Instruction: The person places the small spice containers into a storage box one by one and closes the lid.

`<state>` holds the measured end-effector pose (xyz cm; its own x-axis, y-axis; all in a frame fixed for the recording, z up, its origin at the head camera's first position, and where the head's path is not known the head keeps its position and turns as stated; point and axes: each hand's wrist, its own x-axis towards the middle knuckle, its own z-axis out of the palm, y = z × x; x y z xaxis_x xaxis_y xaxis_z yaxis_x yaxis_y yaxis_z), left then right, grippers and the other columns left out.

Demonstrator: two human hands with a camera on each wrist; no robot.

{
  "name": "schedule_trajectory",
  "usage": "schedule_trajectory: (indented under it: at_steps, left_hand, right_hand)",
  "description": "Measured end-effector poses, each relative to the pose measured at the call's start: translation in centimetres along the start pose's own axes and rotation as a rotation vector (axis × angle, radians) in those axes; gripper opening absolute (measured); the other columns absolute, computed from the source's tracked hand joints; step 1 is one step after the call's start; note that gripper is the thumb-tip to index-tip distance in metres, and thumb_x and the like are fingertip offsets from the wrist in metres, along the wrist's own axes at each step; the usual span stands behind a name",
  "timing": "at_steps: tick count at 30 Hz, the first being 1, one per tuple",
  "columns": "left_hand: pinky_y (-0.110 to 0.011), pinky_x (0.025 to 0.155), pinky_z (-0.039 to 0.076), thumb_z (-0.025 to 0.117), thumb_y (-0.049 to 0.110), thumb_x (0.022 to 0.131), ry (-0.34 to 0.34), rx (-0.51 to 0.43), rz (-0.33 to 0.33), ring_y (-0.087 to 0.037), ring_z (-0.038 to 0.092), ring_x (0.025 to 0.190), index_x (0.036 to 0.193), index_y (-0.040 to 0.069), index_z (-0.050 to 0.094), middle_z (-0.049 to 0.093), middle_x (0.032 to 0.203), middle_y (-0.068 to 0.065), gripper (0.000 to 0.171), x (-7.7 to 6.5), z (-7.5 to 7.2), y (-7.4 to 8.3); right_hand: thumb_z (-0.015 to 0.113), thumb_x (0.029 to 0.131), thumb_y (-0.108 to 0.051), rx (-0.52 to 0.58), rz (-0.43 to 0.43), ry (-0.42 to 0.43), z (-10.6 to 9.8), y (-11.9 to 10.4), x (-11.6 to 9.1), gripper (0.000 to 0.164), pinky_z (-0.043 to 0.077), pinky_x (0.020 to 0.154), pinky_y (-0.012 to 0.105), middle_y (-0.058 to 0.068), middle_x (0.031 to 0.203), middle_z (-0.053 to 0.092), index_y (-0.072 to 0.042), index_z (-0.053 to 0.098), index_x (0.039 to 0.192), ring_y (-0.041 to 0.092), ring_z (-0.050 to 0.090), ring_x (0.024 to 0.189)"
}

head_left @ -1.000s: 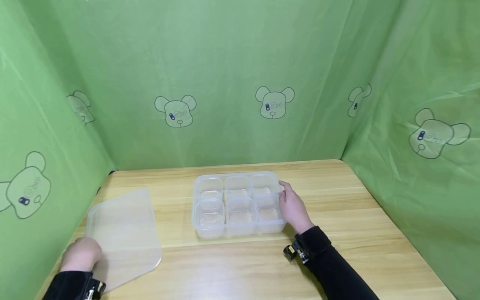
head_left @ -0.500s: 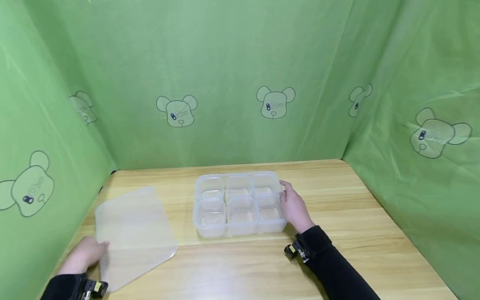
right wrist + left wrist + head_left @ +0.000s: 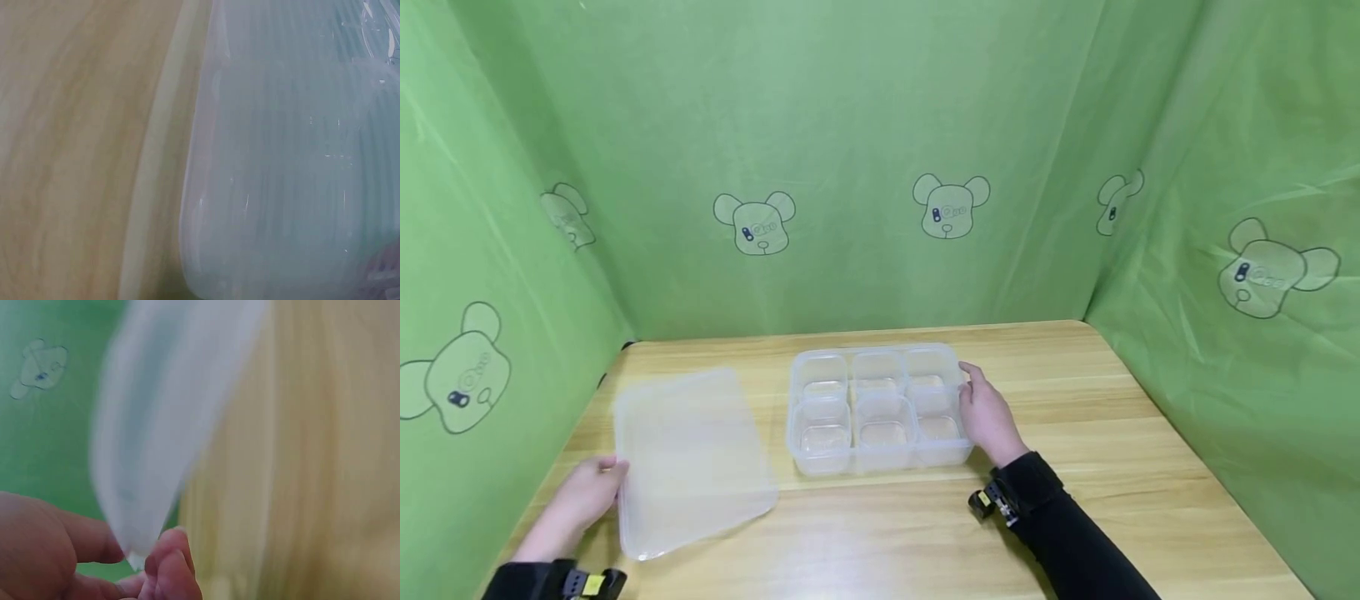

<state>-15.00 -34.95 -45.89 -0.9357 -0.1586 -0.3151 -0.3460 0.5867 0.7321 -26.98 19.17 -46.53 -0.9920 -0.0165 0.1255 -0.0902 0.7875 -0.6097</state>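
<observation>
In the head view, my left hand [image 3: 586, 493] pinches the left edge of a flat, translucent plastic lid [image 3: 692, 458]. The lid is tilted above the left part of the table. Seen from the left wrist, the thumb and fingertips close on the edge of the lid [image 3: 169, 425], which stands steeply there. My right hand [image 3: 990, 417] holds the right end of a clear plastic storage box [image 3: 883, 460] at the middle of the table. Through the box wall [image 3: 281, 156] in the right wrist view, a bit of the fingers shows at the lower right corner.
Several small clear square cups [image 3: 822, 433] sit in two rows inside the box. The wood-grain table [image 3: 880, 533] is enclosed at the back and sides by green cloth [image 3: 850, 100] printed with bear heads.
The left hand has taken the lid by its left edge, and the lid has shifted right and away from me, toward the box. My right hand and the box stay where they were.
</observation>
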Motion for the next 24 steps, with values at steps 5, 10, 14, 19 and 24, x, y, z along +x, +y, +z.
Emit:
schedule_trajectory:
  at_steps: [5, 10, 14, 19, 24]
  left_hand:
    - [-0.032, 0.084, 0.056, 0.038, 0.013, 0.106, -0.025, -0.171, 0.041, -0.020, 0.063, 0.096, 0.138, -0.029, 0.024, 0.053, 0.122, -0.040, 0.054, -0.7, 0.3, 1.4]
    - [-0.018, 0.083, 0.053, 0.046, 0.009, 0.106, -0.055, -0.431, 0.112, -0.003, 0.060, 0.089, 0.136, -0.026, 0.027, 0.061, 0.110, -0.016, 0.050, -1.4, 0.4, 2.3]
    - [-0.019, 0.085, 0.054, 0.053, 0.009, 0.104, -0.064, -0.620, 0.233, -0.009, 0.062, 0.087, 0.125, -0.012, 0.044, 0.061, 0.099, -0.003, 0.031, -2.1, 0.7, 3.1]
    - [-0.020, 0.085, 0.053, 0.057, 0.015, 0.102, -0.025, -0.608, 0.262, -0.008, 0.060, 0.085, 0.125, -0.009, 0.043, 0.060, 0.098, 0.000, 0.036, -3.0, 1.1, 6.3]
    - [-0.018, 0.081, 0.053, 0.057, 0.019, 0.103, 0.089, -0.379, 0.289, -0.007, 0.059, 0.085, 0.131, -0.014, 0.042, 0.059, 0.102, -0.005, 0.045, -4.4, 1.8, 10.2]
  right_hand:
    - [0.036, 0.108, -0.014, 0.001, 0.000, 0.000, 0.0, 0.1, 0.0, 0.046, 0.046, 0.065, 0.038, 0.024, 0.116, 0.062, -0.001, 0.033, 0.152, 0.025, 0.056, 0.074]
    - [0.036, 0.108, -0.014, 0.007, 0.002, 0.008, 0.1, 0.0, 0.0, 0.046, 0.046, 0.066, 0.039, 0.024, 0.116, 0.062, -0.001, 0.034, 0.152, 0.026, 0.056, 0.075]
    - [0.036, 0.108, -0.015, 0.017, 0.000, 0.006, 0.2, 0.0, -0.1, 0.047, 0.049, 0.070, 0.042, 0.025, 0.119, 0.062, -0.001, 0.033, 0.152, 0.027, 0.058, 0.079]
    - [0.036, 0.108, -0.014, 0.023, 0.000, 0.005, 0.1, 0.1, 0.0, 0.047, 0.049, 0.067, 0.041, 0.026, 0.119, 0.062, -0.002, 0.033, 0.152, 0.027, 0.058, 0.075]
    - [0.036, 0.108, -0.014, 0.019, 0.000, 0.009, 0.0, 0.0, 0.0, 0.046, 0.051, 0.077, 0.047, 0.026, 0.119, 0.062, -0.001, 0.033, 0.152, 0.031, 0.061, 0.086]
